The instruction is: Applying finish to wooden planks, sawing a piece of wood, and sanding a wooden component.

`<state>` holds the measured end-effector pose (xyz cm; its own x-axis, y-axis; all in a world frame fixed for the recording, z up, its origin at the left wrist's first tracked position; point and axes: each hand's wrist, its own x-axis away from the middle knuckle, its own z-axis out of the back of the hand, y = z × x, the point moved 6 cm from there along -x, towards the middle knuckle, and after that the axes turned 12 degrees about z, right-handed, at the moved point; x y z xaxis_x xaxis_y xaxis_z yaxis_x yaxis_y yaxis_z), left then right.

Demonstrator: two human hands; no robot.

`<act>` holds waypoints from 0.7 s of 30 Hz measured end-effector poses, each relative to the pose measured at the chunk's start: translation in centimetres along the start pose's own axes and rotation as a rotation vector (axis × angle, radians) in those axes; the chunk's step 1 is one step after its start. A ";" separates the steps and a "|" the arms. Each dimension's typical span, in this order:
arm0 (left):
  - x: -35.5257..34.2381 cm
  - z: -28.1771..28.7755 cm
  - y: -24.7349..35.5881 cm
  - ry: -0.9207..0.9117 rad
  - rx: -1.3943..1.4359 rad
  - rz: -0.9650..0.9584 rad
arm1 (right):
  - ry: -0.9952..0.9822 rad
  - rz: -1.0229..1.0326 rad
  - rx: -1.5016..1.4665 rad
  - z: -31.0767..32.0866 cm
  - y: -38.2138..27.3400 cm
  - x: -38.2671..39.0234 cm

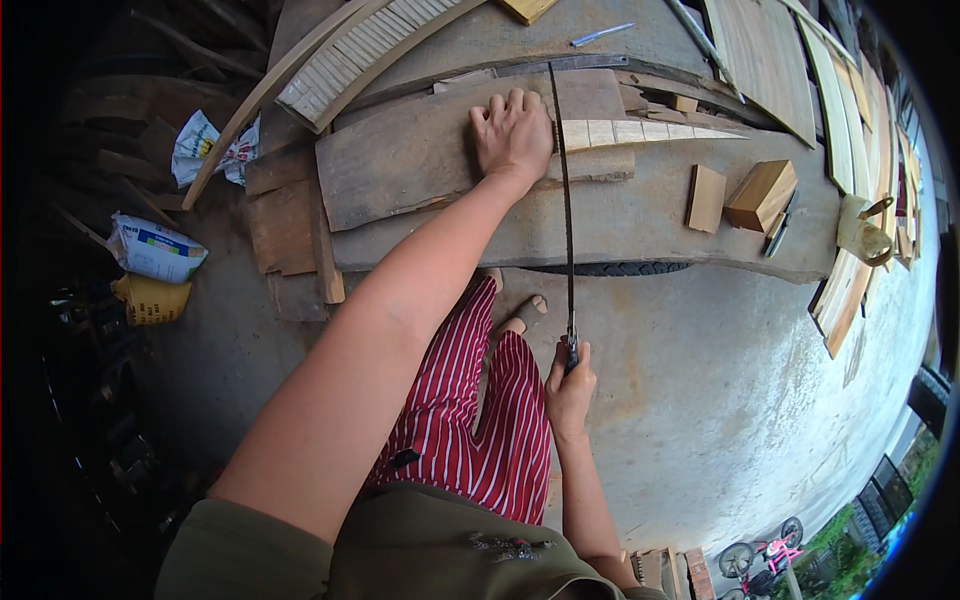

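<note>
The right hand (pixel 570 390), short of the near edge of the desk (pixel 640 230), was clamped on the saw (pixel 568 220), which stretched far over that edge. Well apart from the right, the left hand (pixel 512 132) lay on a board (pixel 400 160) toward the desk's left end; its grip I could not tell.

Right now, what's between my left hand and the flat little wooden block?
In the head view: the saw blade beside your left hand, then rough-edged wood, then bare grey worktop up to the flat wooden block.
</note>
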<state>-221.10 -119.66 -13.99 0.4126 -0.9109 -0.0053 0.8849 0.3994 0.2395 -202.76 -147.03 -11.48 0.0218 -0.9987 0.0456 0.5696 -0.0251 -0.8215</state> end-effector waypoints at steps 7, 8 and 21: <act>0.2 0.0 0.1 0.022 -0.025 -0.020 | 0.021 0.048 0.002 -4.1 1.0 -10.0; 0.3 -0.1 0.1 0.025 -0.023 -0.018 | 0.036 0.097 -0.029 -3.8 0.9 -9.1; 0.0 -0.2 -0.1 0.033 0.000 -0.018 | -0.001 0.085 0.002 -3.5 0.3 -9.8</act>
<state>-221.10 -119.68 -14.25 0.4037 -0.9139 -0.0418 0.8922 0.3831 0.2390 -205.71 -137.44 -14.12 0.0712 -0.9972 -0.0232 0.5671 0.0595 -0.8215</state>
